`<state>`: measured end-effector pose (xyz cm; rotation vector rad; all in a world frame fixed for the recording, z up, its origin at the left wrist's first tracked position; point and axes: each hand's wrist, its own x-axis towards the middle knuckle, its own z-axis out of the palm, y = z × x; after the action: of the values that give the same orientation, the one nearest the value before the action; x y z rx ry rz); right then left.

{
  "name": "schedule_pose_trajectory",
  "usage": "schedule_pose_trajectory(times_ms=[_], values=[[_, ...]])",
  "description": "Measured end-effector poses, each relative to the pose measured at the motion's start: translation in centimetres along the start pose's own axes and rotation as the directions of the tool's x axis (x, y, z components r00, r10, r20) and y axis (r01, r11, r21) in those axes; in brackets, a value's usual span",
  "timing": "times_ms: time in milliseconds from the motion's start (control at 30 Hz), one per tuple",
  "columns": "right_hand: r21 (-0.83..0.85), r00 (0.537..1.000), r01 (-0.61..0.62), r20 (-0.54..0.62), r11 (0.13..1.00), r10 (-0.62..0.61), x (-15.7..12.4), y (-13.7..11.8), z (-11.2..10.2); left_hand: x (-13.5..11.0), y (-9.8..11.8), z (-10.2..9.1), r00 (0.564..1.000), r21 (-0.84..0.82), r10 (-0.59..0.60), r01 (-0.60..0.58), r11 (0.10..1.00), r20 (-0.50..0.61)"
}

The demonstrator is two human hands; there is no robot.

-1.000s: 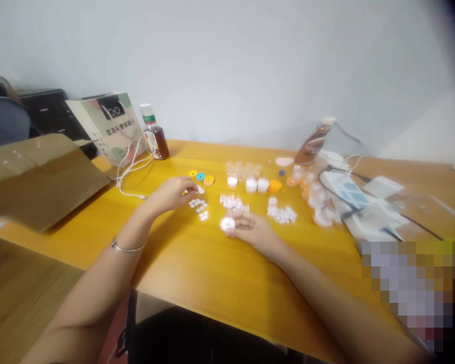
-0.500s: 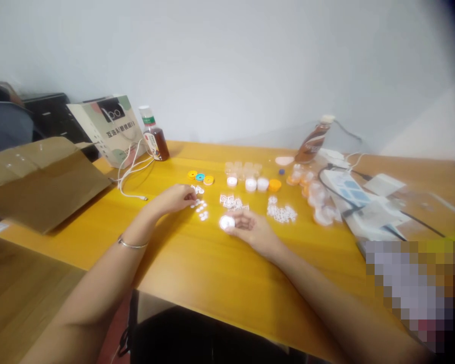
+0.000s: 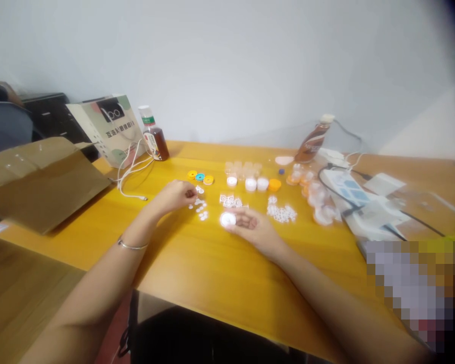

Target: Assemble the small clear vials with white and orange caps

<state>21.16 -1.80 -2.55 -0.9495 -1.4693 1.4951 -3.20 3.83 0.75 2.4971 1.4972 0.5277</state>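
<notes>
My left hand (image 3: 174, 195) hovers over a small cluster of white round pieces (image 3: 200, 208) on the yellow table (image 3: 212, 268), its fingertips pinched together at the cluster's top; what they pinch is too small to name. A thin bracelet sits on that wrist. My right hand (image 3: 250, 225) rests on the table, fingers curled round a small white round cap (image 3: 227, 219). Behind it lie two more heaps of white pieces (image 3: 281, 212).
Three coloured rings (image 3: 200, 177) and a row of small cups (image 3: 250, 183) stand farther back. Two brown bottles (image 3: 155, 134), a paper bag (image 3: 111, 126), white cables, a cardboard box (image 3: 41, 177) at left, and a power strip with clutter at right.
My left hand dipped toward the white cluster and rose slightly again. My right hand with the cap shifted a little up and away.
</notes>
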Motion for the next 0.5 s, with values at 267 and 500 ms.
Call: schedule_pose_trajectory(times_ms=[267,500], values=[[0.048,0.999,-0.028,-0.043,0.998,0.03,0.1,0.1,0.0,-1.2,5.2,1.4,0.834,-0.079,0.493,-0.524,0.848,-0.246],[0.06,0.997,0.0,-0.083,0.998,0.005,-0.1,0.0,0.5,-1.1,5.0,2.2,0.793,0.172,0.589,-0.565,0.807,-0.158]])
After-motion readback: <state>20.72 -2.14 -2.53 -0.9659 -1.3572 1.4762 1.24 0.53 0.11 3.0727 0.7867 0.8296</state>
